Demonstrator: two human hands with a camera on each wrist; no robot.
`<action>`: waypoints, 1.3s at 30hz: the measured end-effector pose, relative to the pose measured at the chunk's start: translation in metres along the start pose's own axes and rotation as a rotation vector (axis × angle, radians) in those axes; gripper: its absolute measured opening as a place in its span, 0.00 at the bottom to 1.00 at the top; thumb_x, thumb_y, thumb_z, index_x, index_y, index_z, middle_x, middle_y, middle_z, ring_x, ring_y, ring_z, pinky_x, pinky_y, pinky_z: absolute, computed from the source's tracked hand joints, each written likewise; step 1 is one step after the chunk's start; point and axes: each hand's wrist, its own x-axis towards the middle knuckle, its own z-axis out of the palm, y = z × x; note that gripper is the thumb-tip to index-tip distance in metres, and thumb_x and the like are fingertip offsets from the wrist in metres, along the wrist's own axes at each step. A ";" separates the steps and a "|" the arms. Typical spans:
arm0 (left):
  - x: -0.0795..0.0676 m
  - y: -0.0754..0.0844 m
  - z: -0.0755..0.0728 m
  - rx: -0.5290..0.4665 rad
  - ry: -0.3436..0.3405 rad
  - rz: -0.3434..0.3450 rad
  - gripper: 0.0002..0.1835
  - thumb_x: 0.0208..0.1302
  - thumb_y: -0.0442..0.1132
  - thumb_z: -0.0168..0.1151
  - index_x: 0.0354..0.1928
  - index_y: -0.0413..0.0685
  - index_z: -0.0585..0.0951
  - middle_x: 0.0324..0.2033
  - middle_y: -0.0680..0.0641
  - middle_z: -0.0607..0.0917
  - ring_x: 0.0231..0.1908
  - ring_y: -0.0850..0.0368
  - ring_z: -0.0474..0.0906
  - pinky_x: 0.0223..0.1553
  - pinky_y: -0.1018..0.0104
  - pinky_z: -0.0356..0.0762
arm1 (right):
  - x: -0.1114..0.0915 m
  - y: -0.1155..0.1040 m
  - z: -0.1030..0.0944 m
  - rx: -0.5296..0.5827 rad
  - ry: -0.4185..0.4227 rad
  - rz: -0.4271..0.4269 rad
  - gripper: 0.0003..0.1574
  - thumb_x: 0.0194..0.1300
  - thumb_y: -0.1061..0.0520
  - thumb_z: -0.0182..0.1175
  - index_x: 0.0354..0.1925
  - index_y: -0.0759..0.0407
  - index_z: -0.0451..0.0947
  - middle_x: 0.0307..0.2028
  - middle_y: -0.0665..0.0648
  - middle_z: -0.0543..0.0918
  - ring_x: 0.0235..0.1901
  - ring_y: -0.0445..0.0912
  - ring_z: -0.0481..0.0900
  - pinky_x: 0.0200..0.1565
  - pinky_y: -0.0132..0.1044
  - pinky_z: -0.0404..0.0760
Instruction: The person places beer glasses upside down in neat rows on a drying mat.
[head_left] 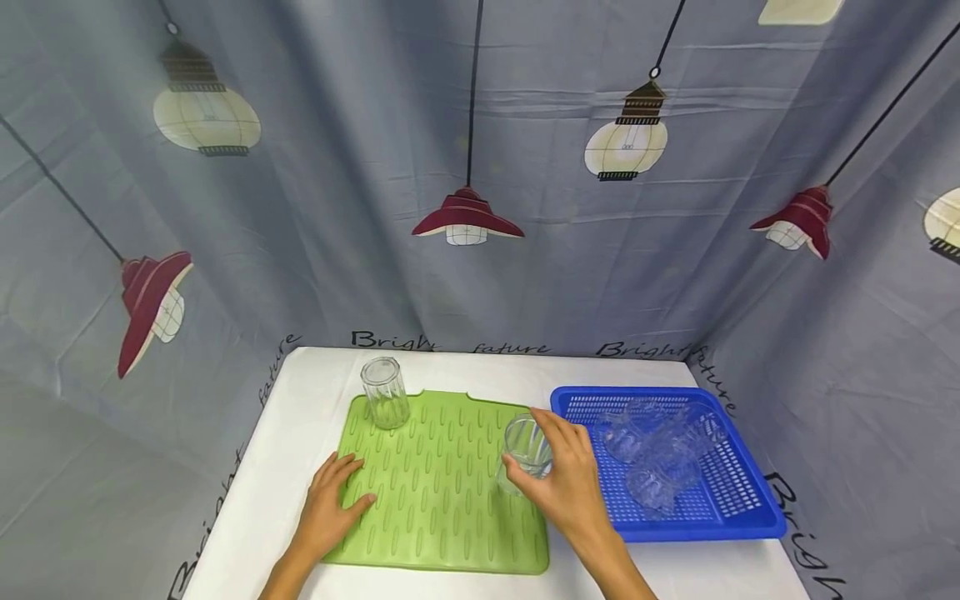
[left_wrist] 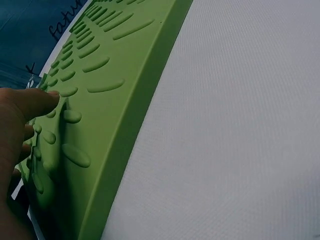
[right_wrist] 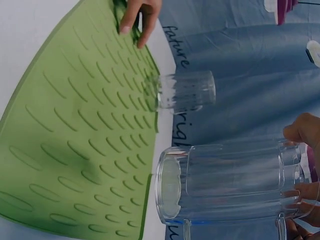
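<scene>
Clear glass mug (right_wrist: pixel 227 172): raised above the green drying mat (head_left: pixel 442 508), over its right-hand part, off the surface.
Right hand (head_left: pixel 566 475): thumb and fingers curled round the mug's upper end; the mug sits between thumb and fingertips, and the hand covers part of it in the head view.
Left hand (head_left: pixel 330 504): at the mat's left edge, fingers apart and holding nothing, thumb over the mat's ribs.
Ribbed glass (head_left: pixel 386 398): standing on end at the mat's far left corner, well apart from the mug and beyond the left hand.
Blue plastic basket (head_left: pixel 697 533): just right of the mat, its left side near the right hand and partly hidden by it.
Clear glassware (head_left: pixel 663 458): several pieces in the basket, right of the mat, overlapping so that they are hard to count.
White tabletop (head_left: pixel 258 475): under the mat and showing around it.
Grey-blue curtain (head_left: pixel 540 292): beyond the mat's far side, printed with lamps and lettering.
</scene>
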 end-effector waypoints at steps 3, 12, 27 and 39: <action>0.001 0.002 -0.003 0.004 -0.001 -0.003 0.39 0.68 0.49 0.76 0.76 0.45 0.74 0.80 0.37 0.68 0.84 0.30 0.48 0.79 0.20 0.49 | 0.001 -0.002 0.003 0.005 -0.002 0.001 0.50 0.49 0.46 0.84 0.67 0.61 0.81 0.62 0.61 0.87 0.52 0.50 0.79 0.51 0.52 0.86; 0.002 0.016 -0.004 -0.018 0.026 0.016 0.39 0.68 0.46 0.76 0.78 0.48 0.72 0.80 0.37 0.67 0.83 0.28 0.53 0.77 0.19 0.55 | 0.005 -0.005 0.010 0.021 -0.029 -0.006 0.50 0.49 0.45 0.84 0.68 0.59 0.81 0.62 0.60 0.87 0.53 0.52 0.79 0.53 0.52 0.86; 0.000 0.034 0.001 -0.036 0.042 0.073 0.38 0.67 0.43 0.77 0.76 0.47 0.74 0.77 0.38 0.73 0.82 0.30 0.56 0.76 0.17 0.54 | 0.013 -0.016 0.021 0.047 -0.074 -0.012 0.51 0.51 0.44 0.84 0.69 0.58 0.80 0.63 0.60 0.86 0.55 0.51 0.79 0.56 0.51 0.87; -0.011 0.061 0.019 -0.082 0.018 0.100 0.36 0.65 0.42 0.78 0.74 0.52 0.77 0.71 0.46 0.80 0.72 0.34 0.75 0.69 0.28 0.76 | 0.017 -0.023 0.027 0.047 -0.094 -0.020 0.50 0.52 0.42 0.83 0.70 0.57 0.80 0.64 0.58 0.86 0.54 0.50 0.79 0.53 0.48 0.87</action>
